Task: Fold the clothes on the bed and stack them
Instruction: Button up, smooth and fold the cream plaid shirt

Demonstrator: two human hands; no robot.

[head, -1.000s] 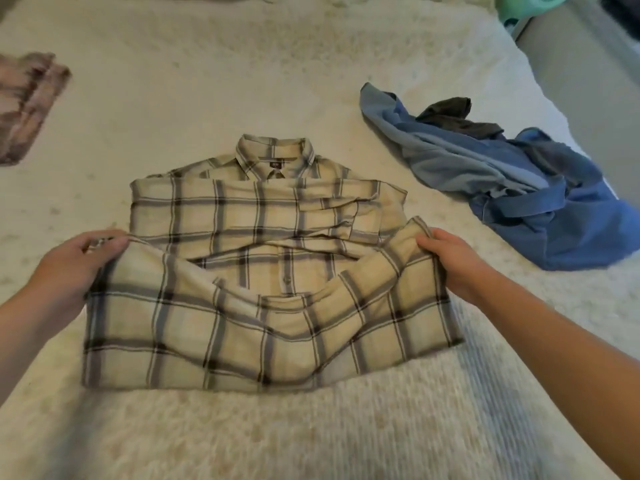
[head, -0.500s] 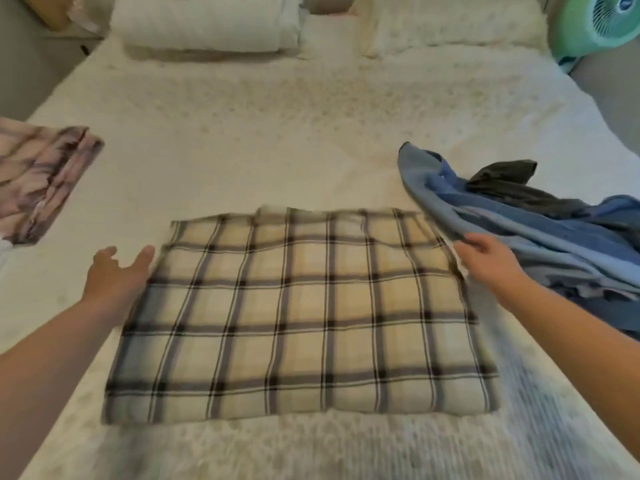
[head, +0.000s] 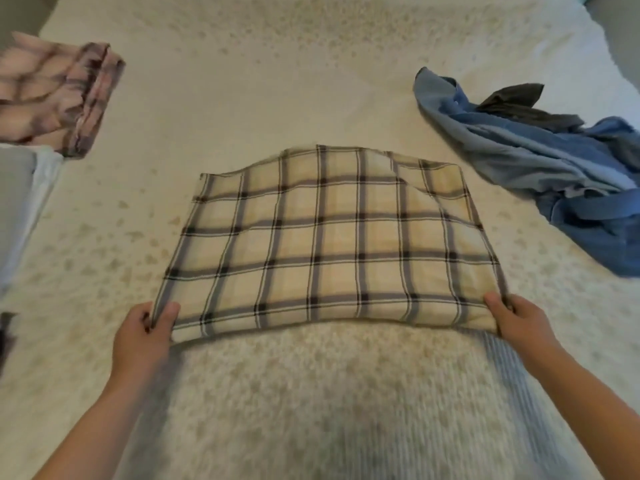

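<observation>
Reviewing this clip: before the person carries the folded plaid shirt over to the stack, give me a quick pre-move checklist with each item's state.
1. Left hand grips the near left corner of the plaid shirt: ok.
2. Right hand grips the near right corner: ok.
3. Shirt folded into a flat rectangle: not ok, far right corner is rumpled.
4. Folded pink plaid garment waits at far left as the stack: ok.
5. Blue clothes pile lies apart from the shirt: ok.
6. Layers underneath aligned: cannot tell.
</observation>
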